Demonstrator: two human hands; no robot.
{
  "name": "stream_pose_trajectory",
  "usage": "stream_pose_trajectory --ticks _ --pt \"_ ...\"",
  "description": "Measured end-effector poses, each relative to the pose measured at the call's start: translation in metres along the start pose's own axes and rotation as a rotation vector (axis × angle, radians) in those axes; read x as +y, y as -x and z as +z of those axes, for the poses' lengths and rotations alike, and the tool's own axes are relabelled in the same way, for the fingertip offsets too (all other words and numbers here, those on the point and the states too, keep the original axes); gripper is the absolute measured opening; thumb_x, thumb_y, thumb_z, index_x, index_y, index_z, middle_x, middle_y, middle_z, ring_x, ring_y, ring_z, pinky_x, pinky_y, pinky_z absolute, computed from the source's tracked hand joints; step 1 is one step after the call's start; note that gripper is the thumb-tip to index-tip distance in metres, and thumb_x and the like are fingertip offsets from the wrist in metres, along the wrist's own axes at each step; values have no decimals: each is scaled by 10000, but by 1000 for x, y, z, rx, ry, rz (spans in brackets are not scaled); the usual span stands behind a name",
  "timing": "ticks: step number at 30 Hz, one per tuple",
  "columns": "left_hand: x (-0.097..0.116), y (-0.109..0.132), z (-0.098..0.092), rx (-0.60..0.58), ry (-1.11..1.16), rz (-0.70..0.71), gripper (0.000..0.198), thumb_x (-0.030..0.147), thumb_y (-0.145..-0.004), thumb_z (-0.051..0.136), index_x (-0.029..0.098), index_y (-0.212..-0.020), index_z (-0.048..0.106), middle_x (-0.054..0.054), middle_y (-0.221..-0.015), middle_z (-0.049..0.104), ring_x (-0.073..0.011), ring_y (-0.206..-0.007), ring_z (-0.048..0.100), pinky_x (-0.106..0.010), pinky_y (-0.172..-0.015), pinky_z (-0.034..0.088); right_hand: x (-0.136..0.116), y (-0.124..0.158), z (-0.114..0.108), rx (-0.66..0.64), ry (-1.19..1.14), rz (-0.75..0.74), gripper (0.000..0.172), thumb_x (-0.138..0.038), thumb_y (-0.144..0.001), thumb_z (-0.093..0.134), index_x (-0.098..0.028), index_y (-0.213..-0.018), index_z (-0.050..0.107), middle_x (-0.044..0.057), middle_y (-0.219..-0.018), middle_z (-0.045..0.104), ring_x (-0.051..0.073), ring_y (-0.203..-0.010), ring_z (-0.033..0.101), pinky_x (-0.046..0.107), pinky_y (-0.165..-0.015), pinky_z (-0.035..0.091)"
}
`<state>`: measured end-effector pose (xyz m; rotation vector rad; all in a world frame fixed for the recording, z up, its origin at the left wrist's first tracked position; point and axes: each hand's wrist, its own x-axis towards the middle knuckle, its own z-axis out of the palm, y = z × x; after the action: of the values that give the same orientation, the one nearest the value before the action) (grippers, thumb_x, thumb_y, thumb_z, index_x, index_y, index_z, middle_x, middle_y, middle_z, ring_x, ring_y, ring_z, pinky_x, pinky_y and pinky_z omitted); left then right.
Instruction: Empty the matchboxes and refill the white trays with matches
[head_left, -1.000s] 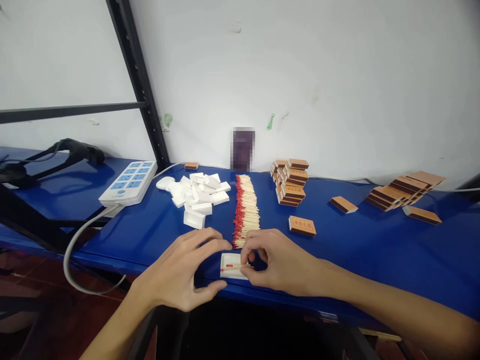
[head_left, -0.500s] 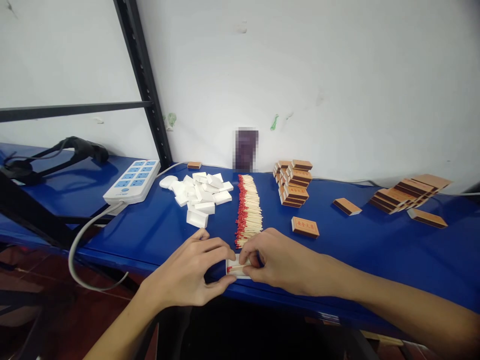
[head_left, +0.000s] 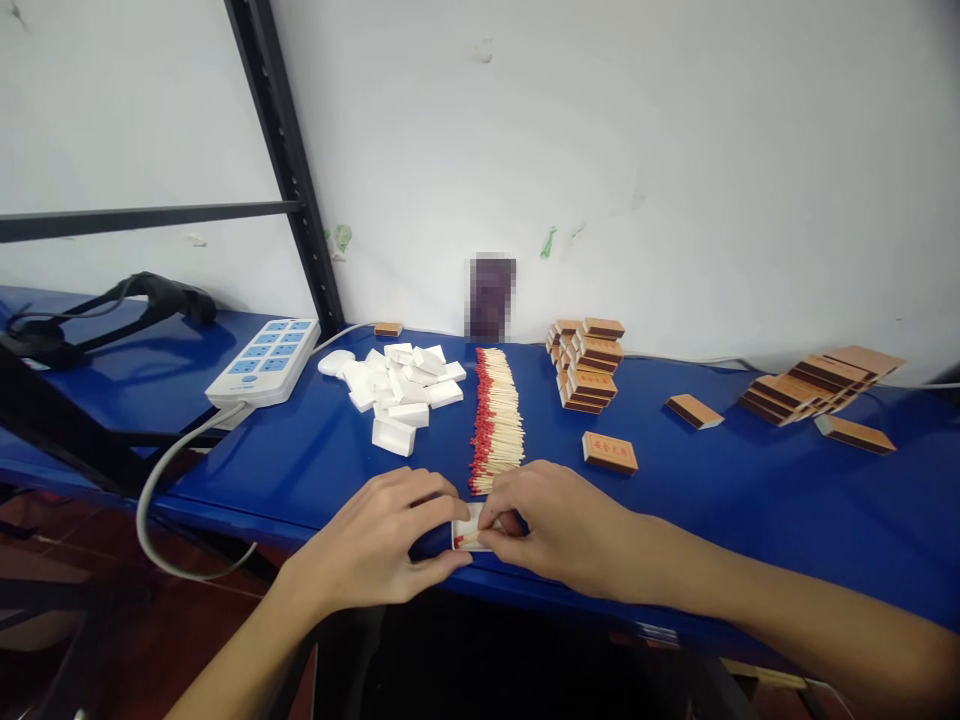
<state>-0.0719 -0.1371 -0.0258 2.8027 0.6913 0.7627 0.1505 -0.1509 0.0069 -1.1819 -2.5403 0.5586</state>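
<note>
A small white tray (head_left: 459, 528) lies at the table's front edge, with a few red-tipped matches (head_left: 468, 538) in it. My left hand (head_left: 397, 535) steadies the tray's left end between thumb and fingers. Over the right part of the tray, my right hand (head_left: 536, 515) pinches matches, its fingertips inside the tray and partly hiding them. Just beyond my hands runs a long row of matches (head_left: 499, 420), red heads to the left. White empty trays (head_left: 405, 385) are heaped to its left. A closed matchbox (head_left: 610, 453) lies to its right.
Stacked matchboxes (head_left: 592, 365) stand behind on the right, with another pile (head_left: 814, 385) farther right. A white power strip (head_left: 266, 360) with its cable lies at left, beside a black rack post (head_left: 289, 150). A blurred dark object (head_left: 491, 300) stands at the wall.
My right fingertips have shifted slightly within the tray, and the matches there now lie at more of a slant. My left hand has barely moved.
</note>
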Motion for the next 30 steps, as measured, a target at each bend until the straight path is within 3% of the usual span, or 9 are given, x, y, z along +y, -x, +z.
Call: stream_pose_trajectory --ticks 6,14,22,30 --pt "-1 2 2 33 -41 39 163 280 -912 608 199 -1053 601 -58 -1029 645 -174 -894 631 -311 -775 495 0 3 -4 26 -8 6 181 -199 -822 613 -208 -648 661 -46 -572 561 82 -538 444 236 -519 313" --pt "1 3 3 5 -62 42 167 249 -934 561 198 -1089 598 -66 -1042 619 -162 -853 633 -280 -729 526 5 6 0 17 17 29 131 -134 -789 610 -210 -692 656 -42 -601 568 98 -576 461 238 -534 311" --pt "3 5 3 -58 -60 -12 195 288 -967 515 210 -1120 607 -76 -1102 589 -173 -873 634 -303 -758 540 25 6 -10 239 52 -132 122 -130 -837 557 -175 -768 646 -31 -620 559 85 -538 456 215 -534 342" --pt "2 5 2 -37 39 -34 180 280 -910 608 217 -1073 651 -58 -1056 624 -151 -840 628 -273 -760 520 51 8 5 190 125 -221 181 -162 -908 496 -177 -869 672 -5 -665 621 103 -540 502 224 -531 356"
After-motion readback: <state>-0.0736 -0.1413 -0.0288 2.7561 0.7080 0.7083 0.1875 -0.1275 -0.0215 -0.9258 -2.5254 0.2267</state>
